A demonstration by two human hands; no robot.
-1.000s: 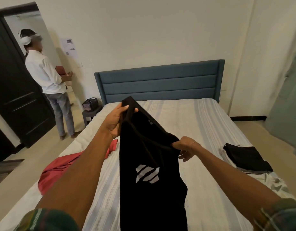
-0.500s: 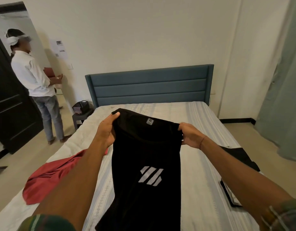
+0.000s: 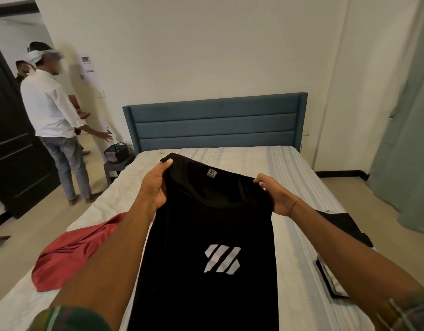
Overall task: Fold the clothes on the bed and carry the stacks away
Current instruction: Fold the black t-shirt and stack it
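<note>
A black T-shirt (image 3: 206,290) with a white striped logo and an XL tag hangs in the air over the bed (image 3: 301,175). My left hand (image 3: 156,185) grips its left shoulder. My right hand (image 3: 273,194) pinches its right shoulder. The collar is spread between the two hands. A crumpled red garment (image 3: 72,254) lies on the left side of the bed. A stack of folded dark clothes (image 3: 344,225) sits at the bed's right edge, partly hidden by my right arm.
A blue headboard (image 3: 218,123) backs the bed. A person in a white shirt (image 3: 48,103) stands left of the bed near a dark door (image 3: 13,149), with a second person behind. A small side table (image 3: 115,166) holds a black basket. A green curtain (image 3: 406,139) hangs on the right.
My hands have drawn apart and levelled the shirt, spreading its collar flat. The person in white has stretched an arm toward the wall, and a second person has appeared in the doorway.
</note>
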